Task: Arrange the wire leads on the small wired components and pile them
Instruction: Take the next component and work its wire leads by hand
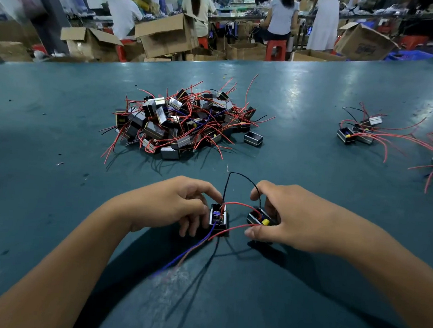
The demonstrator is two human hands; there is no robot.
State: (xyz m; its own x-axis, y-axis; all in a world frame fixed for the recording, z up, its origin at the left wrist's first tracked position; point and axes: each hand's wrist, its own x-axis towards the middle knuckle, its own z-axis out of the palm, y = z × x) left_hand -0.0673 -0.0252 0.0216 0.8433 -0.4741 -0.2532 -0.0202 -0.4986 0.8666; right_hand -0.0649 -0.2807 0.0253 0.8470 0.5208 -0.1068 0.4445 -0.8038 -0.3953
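Here, both hands pinching small black boxed components w/ red leads: left hand (181, 202) on left component (218, 217), right hand (284, 215) on right component (259, 219).

Bare table (305, 106) lies open between the tangled component heap (185, 121) and the smaller right-side group (360, 131).

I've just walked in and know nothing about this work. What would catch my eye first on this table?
Probably the big tangled heap of small boxy components with red wires sticking out, in the middle of the green table. Nearer the camera, the left hand and right hand each hold one component, their red, black and blue leads crossing between them. A smaller, neater group lies at the far right.
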